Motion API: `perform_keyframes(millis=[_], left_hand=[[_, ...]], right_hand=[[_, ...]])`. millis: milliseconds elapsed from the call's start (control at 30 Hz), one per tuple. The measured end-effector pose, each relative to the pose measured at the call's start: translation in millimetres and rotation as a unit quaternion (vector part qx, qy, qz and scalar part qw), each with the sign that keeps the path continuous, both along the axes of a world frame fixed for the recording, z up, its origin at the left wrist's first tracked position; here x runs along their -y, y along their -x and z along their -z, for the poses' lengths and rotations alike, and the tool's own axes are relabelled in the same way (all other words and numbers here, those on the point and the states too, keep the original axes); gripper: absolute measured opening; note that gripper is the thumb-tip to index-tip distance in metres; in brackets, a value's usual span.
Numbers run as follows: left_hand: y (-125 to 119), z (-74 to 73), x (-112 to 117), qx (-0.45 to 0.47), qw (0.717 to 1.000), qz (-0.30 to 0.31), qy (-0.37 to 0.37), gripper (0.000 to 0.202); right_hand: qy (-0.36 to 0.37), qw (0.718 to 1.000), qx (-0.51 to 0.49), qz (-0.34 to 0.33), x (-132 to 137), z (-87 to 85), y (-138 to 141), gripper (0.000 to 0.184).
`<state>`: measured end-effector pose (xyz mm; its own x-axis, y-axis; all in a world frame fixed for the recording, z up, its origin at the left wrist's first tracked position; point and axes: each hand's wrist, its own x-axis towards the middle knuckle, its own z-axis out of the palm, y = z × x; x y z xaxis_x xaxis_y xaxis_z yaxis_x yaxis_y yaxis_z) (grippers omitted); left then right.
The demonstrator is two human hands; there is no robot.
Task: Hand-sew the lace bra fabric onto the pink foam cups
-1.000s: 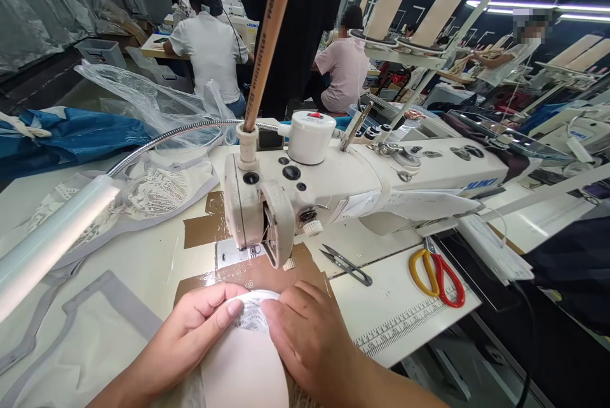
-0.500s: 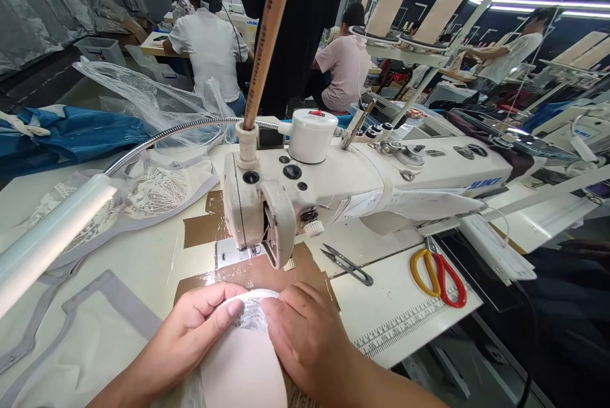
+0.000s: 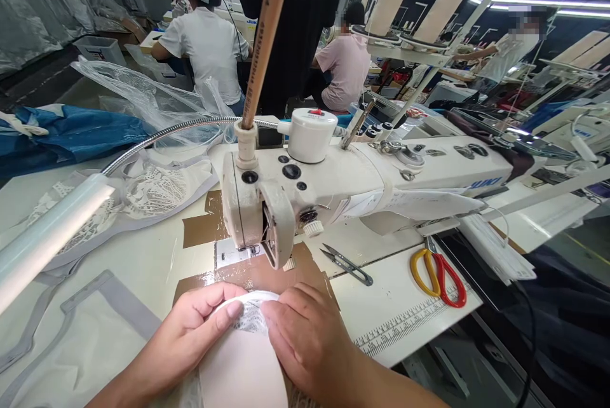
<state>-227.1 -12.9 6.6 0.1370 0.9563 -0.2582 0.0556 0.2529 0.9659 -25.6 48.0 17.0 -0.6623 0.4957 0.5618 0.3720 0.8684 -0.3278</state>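
My left hand [image 3: 190, 332] and my right hand [image 3: 307, 338] both pinch the top edge of a pale rounded cup piece [image 3: 243, 370] with white lace [image 3: 250, 318] along its rim. The fingertips of both hands meet at the lace, just in front of the white sewing machine [image 3: 333, 185]. The needle and presser foot [image 3: 255, 249] stand a short way beyond the piece, above brown tape on the table.
Thread snips [image 3: 347, 265] and red-and-yellow scissors [image 3: 441, 278] lie to the right by a printed ruler. Grey-edged fabric pieces [image 3: 95, 306] and lace pieces [image 3: 152, 192] lie left, under a lamp tube [image 3: 47, 236]. Other people sit at machines behind.
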Motion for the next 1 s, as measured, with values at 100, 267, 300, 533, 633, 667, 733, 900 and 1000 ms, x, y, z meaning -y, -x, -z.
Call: perform_keyframes(millis=[100, 267, 300, 533, 633, 667, 733, 900, 1000], left_hand=[[0.7, 0.8, 0.1, 0.002, 1.000, -0.002, 0.000, 0.027], [0.0, 0.0, -1.4, 0.003, 1.000, -0.001, -0.002, 0.026], [-0.1, -0.2, -1.6, 0.003, 1.000, 0.000, -0.002, 0.026], [0.0, -1.0, -0.1, 0.003, 1.000, -0.009, 0.003, 0.027], [-0.6, -1.3, -0.3, 0.005, 1.000, -0.013, 0.008, 0.027], [-0.7, -1.3, -0.6, 0.006, 1.000, -0.014, 0.009, 0.027], [-0.7, -1.3, -1.1, 0.008, 1.000, -0.012, 0.008, 0.027], [1.0, -0.2, -2.2, 0.007, 1.000, -0.010, 0.009, 0.026], [1.7, 0.9, -2.1, 0.007, 1.000, -0.005, 0.008, 0.026]], right_hand=[[-0.001, 1.000, 0.000, -0.001, 0.4, -0.9, 0.0, 0.021], [0.005, 1.000, 0.013, -0.001, -0.6, -2.2, 0.5, 0.022], [0.006, 1.000, 0.015, -0.002, -0.8, -2.1, 0.6, 0.022], [0.011, 1.000, 0.016, -0.004, 0.5, 0.0, 0.4, 0.021], [0.009, 1.000, 0.016, -0.006, 0.2, 0.0, 0.1, 0.021], [0.009, 1.000, 0.015, -0.005, 0.0, -0.1, -0.1, 0.021], [0.009, 1.000, 0.015, -0.005, -0.4, 0.1, -0.5, 0.022], [0.003, 1.000, 0.002, -0.010, -0.5, 2.1, -1.8, 0.020], [0.006, 1.000, 0.012, -0.009, -0.4, 2.3, -1.8, 0.021]])
